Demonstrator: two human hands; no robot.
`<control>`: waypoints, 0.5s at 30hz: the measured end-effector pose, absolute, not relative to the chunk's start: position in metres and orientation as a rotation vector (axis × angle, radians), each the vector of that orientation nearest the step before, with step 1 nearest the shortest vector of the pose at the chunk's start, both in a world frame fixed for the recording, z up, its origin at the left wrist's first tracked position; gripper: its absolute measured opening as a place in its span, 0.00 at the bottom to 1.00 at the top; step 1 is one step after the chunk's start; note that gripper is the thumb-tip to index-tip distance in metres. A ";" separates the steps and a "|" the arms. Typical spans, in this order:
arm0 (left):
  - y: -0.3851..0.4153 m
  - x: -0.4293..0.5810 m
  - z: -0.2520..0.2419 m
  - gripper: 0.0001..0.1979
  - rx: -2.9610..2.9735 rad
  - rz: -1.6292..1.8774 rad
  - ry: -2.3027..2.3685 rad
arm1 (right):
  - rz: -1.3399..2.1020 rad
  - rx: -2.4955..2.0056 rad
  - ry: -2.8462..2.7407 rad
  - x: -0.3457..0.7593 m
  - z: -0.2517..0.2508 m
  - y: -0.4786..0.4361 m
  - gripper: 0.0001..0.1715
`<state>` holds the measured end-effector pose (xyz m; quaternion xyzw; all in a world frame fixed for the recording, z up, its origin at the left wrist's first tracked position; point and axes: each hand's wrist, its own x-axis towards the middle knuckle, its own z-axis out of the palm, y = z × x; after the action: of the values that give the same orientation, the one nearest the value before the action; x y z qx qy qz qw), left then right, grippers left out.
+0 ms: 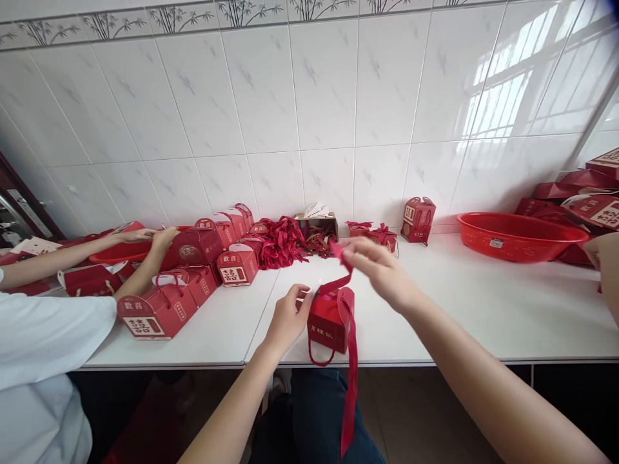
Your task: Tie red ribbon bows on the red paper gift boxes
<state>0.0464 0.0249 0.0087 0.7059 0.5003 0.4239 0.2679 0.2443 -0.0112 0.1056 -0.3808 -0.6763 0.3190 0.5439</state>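
Note:
A small red gift box (327, 327) with gold lettering stands at the table's front edge, a cord handle hanging down its near side. My left hand (291, 314) is closed at the box's upper left edge; what its fingertips pinch there is hidden. Above and to the right of the box, my right hand (374, 267) pinches one end of a red ribbon (352, 361). From those fingers the ribbon runs down to the top of the box, and its other end drapes over the front past the table edge.
Several finished-looking red boxes (236, 265) line the left side, near a co-worker's hands (162, 240). Behind are heaped red ribbons (283, 241), an open carton (319, 225) and a lone upright box (418, 220). A red basin (522, 238) stands right; another person's arm (608, 267) shows at the edge.

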 end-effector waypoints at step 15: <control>0.015 0.048 -0.011 0.19 1.647 1.316 1.211 | 0.849 -1.365 -2.044 0.216 0.041 0.041 0.17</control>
<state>0.0477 0.0152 -0.0113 0.6352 0.4669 0.5074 0.3479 0.2160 0.0414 0.0406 -0.5057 -0.7574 0.3146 0.2676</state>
